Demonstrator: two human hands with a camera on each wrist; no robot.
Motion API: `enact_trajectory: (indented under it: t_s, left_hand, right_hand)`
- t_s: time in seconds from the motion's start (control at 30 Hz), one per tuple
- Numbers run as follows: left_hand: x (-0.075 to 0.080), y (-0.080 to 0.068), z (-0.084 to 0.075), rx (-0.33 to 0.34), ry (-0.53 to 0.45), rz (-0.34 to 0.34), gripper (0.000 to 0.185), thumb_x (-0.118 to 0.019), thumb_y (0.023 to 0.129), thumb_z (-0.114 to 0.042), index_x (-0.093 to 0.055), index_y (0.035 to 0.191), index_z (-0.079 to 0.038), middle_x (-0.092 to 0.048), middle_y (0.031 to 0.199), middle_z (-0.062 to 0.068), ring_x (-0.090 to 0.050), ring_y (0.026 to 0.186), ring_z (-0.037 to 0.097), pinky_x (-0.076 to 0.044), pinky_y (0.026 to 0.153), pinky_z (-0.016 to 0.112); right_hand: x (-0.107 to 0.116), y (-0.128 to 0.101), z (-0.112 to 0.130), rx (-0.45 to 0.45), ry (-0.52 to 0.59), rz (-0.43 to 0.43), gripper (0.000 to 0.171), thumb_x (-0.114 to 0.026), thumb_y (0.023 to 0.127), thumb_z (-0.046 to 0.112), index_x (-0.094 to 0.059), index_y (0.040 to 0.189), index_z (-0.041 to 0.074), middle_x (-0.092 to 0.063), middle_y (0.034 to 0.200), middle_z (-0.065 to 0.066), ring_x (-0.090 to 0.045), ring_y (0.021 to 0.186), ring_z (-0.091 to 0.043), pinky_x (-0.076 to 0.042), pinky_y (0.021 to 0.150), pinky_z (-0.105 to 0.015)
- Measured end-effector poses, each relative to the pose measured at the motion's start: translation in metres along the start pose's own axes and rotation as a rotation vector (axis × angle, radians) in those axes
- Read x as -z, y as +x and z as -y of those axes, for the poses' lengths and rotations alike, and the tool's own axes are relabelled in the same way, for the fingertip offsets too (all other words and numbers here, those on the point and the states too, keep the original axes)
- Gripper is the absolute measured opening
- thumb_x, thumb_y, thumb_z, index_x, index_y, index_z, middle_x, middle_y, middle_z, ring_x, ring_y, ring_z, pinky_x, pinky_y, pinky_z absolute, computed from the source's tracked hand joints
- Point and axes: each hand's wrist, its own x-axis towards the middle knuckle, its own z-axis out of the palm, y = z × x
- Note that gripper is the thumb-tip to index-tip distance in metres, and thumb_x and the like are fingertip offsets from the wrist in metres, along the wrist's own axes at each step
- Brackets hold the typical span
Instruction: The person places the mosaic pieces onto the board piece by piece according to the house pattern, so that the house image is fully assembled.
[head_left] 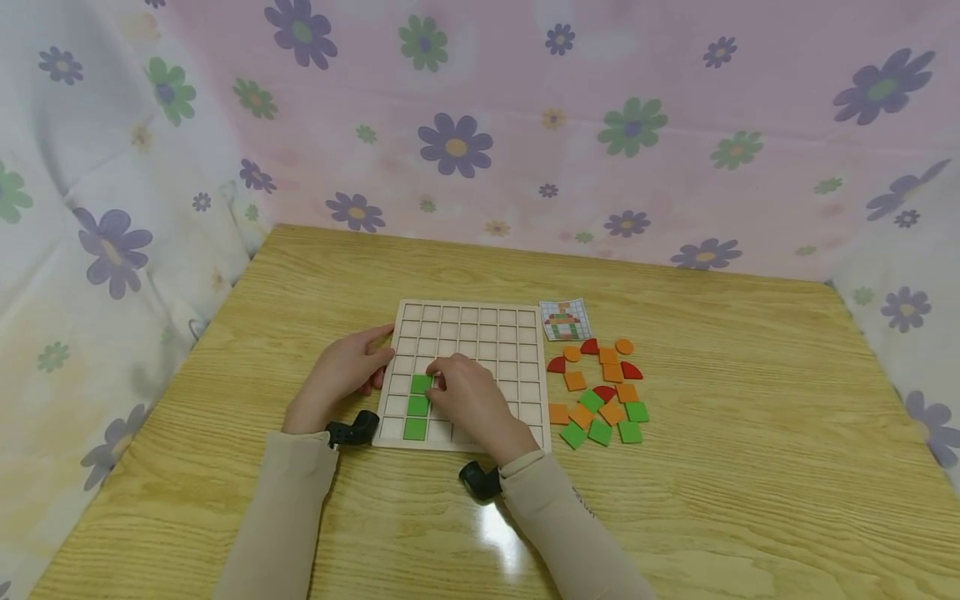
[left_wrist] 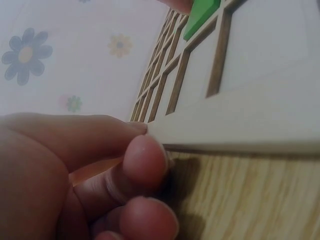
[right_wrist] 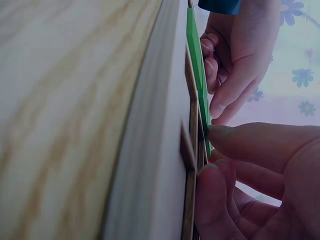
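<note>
Head view: loose tiles [head_left: 612,372] beside the board [head_left: 498,333]; right fingers [head_left: 448,365] pinch green tile [head_left: 420,384], left fingers [head_left: 371,337] relaxed.

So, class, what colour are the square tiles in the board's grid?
The square tiles are green; the head view shows this best.

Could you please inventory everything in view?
Table: 1, yellowish, underneath
Board: 1, pale wood, on table
Squares: 8, green, three on board, five beside
More squares: 7, orange, right of board
Circles: 2, orange, likewise
Wedges: 4, red, likewise
Pattern card: 1, multicoloured, right of board
Cloth: count unclear, floral pink-white, beyond table
Wrist devices: 2, black, near board
Sleeves: 2, beige, over table
Left hand: 1, bare, at board's left edge
Right hand: 1, bare, at farthest green square
</note>
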Motion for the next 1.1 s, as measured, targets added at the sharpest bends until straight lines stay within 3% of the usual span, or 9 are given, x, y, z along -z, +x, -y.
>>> enact_trajectory:
  t_s: [0.23,0.53,0.77,1.1]
  left_hand:
    - [0.001,0.0,-0.001,0.001,0.043,0.007,0.05,-0.047,0.096,-0.033,-0.034,0.143,-0.023,-0.057,0.059,0.004,-0.052,0.048,0.018,-0.046,0.051,0.031]
    - [0.0,0.001,0.002,0.009,-0.022,0.008,0.05,-0.049,0.095,-0.033,-0.035,0.142,-0.024,-0.058,0.062,0.006,-0.051,0.05,0.018,-0.047,0.05,0.031]
    - [-0.001,0.002,0.002,0.008,-0.049,0.006,0.05,-0.05,0.095,-0.032,-0.035,0.143,-0.023,-0.058,0.063,0.006,-0.051,0.05,0.017,-0.047,0.05,0.03]
    - [-0.002,0.0,0.002,0.048,-0.12,0.006,0.051,-0.051,0.094,-0.035,-0.036,0.142,-0.027,-0.057,0.065,0.008,-0.051,0.054,0.018,-0.047,0.051,0.03]
  right_hand:
    - [0.005,0.0,-0.005,0.044,0.036,0.051,0.027,-0.061,0.086,0.024,-0.064,0.112,0.015,-0.056,0.083,0.007,-0.05,0.074,-0.009,-0.043,0.068,-0.024]
    - [0.029,-0.007,-0.018,0.113,0.046,0.183,0.027,-0.056,0.091,0.031,-0.062,0.115,0.021,-0.06,0.087,0.01,-0.054,0.078,-0.007,-0.045,0.073,-0.026]
    - [0.05,-0.012,-0.043,0.034,0.107,0.16,0.025,-0.058,0.09,0.032,-0.064,0.111,0.022,-0.062,0.091,0.009,-0.055,0.082,-0.008,-0.046,0.075,-0.029]
    - [0.077,-0.021,-0.08,-0.101,0.192,0.176,0.03,-0.055,0.092,0.033,-0.059,0.119,0.021,-0.061,0.104,0.001,-0.056,0.09,-0.016,-0.047,0.079,-0.034]
